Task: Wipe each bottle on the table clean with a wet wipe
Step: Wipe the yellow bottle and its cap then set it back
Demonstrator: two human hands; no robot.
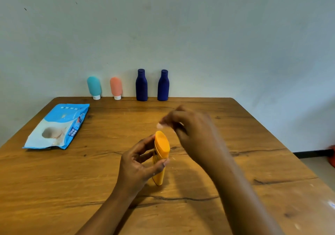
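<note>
The yellow bottle (161, 150) stands cap up on its base near the middle of the table (244, 162), leaning a little. My left grip (137, 165) is curled round it from the left, thumb on the near side just under the cap and fingers on the far side. My right grip (192, 131) hangs above and just right of the cap, not touching it; it is blurred, but its fingertips are pressed together on a small white scrap, the wet wipe (159, 125). To the far left lies a blue pack of wipes (58, 127), flat on the table. Along the far edge, against the wall, stand a teal bottle (94, 86) and a pink bottle (116, 87), both cap down, then two dark blue bottles (141, 86) (163, 86) upright.
</note>
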